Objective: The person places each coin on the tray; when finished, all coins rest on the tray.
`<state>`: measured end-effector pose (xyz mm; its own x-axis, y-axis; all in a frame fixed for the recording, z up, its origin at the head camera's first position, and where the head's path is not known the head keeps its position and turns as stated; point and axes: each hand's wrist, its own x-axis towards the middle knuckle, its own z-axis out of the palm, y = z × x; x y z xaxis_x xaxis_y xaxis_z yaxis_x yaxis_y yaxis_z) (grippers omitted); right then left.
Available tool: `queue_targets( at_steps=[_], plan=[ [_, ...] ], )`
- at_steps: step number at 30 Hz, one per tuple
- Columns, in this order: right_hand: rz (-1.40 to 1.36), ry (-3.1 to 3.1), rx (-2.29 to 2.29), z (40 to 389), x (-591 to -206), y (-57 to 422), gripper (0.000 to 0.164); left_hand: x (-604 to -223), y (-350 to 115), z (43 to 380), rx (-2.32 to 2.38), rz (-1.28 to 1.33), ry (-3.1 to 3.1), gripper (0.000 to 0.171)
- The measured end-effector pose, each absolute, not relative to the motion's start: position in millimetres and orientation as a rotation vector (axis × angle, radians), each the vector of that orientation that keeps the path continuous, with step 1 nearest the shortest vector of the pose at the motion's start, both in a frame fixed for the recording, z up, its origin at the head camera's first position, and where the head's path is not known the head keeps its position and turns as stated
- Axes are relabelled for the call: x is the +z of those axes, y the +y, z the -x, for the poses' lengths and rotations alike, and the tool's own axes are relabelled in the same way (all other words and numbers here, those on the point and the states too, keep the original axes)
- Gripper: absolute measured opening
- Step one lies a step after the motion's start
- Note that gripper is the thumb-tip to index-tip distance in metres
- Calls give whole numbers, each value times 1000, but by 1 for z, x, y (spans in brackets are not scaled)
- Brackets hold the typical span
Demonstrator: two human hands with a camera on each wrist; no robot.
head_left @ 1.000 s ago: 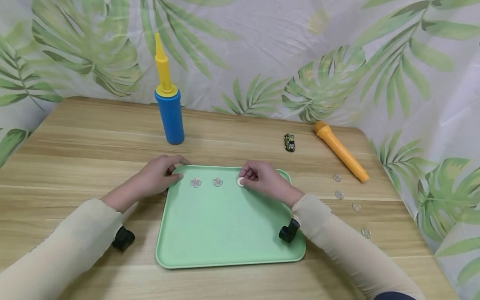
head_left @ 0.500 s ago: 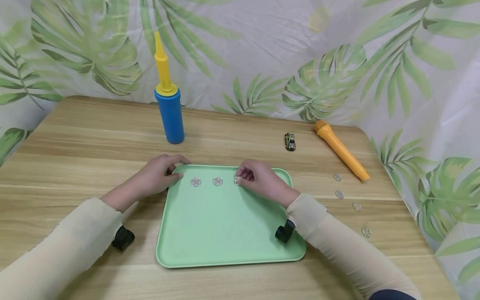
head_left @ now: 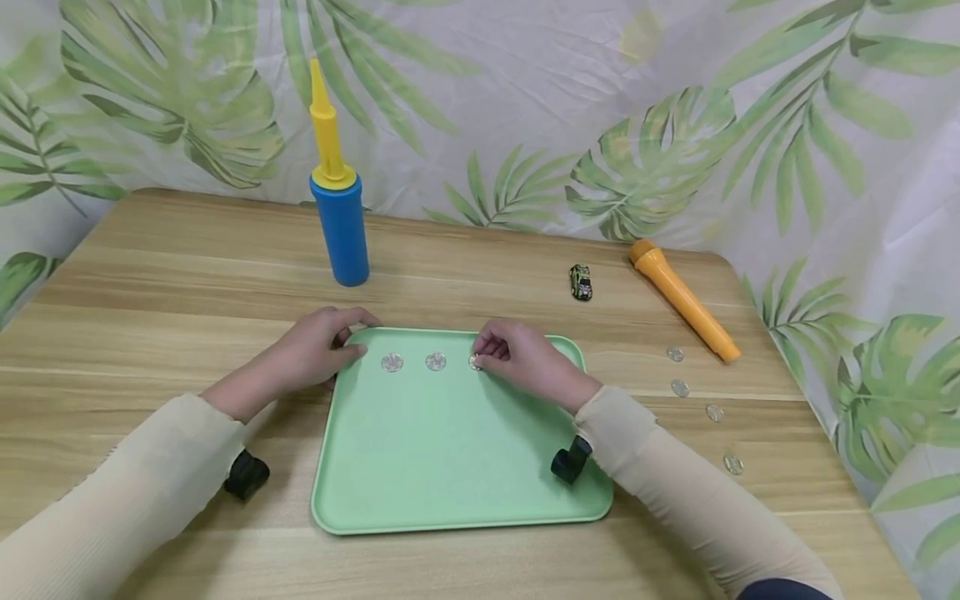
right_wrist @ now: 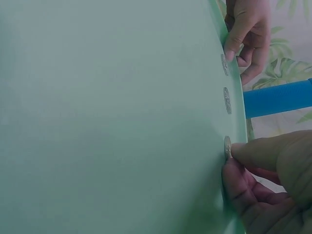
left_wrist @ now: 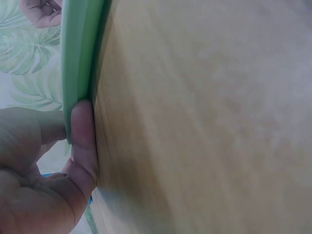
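A light green tray (head_left: 442, 450) lies on the wooden table, with two silver coins (head_left: 392, 362) (head_left: 436, 361) flat in a row near its far edge. At the row's right end, my right hand (head_left: 525, 358) pinches a third coin (right_wrist: 227, 146) with thumb and fingertips, low at the tray's surface. My left hand (head_left: 318, 346) grips the tray's far left corner. In the left wrist view, a finger (left_wrist: 83, 131) of it bends against the outer side of the tray rim (left_wrist: 77, 58).
Several coins (head_left: 679, 388) lie on the table right of the tray. An orange toy microphone (head_left: 684, 302) and a small toy car (head_left: 581, 282) lie behind them. A blue and yellow hand pump (head_left: 341, 233) stands upright at the back left. A leaf-print cloth (head_left: 510, 100) hangs behind.
My right hand has shifted slightly left with its coin, which has gone from showing a pale face to lying lower at the tray. My left hand has stayed at the corner.
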<state>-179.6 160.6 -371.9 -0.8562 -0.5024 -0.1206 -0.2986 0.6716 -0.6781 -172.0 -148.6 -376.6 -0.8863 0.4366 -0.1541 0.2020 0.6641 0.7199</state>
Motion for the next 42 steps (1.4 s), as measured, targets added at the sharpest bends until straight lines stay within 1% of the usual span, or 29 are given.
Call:
queue_targets(
  at_steps=[8,18,26,31,37,42],
  plan=[
    [701,2580,-984,176,-368,175,12,-376,-148,172,1064,-506,2571,38],
    [659,2627,-1024,154,-360,212,15,-378,-150,173,1049,-505,2580,38],
    [401,2809,-1051,148,-363,271,15,-377,-149,172,1051,-486,2580,38],
    [238,2934,-1029,144,-358,310,16,-377,-150,172,1053,-492,2586,39],
    [158,3106,-934,146,-359,348,16,-376,-150,172,1046,-489,2586,39],
    [86,3125,-815,150,-365,367,18,-376,-149,171,1048,-485,2583,39]
  ],
)
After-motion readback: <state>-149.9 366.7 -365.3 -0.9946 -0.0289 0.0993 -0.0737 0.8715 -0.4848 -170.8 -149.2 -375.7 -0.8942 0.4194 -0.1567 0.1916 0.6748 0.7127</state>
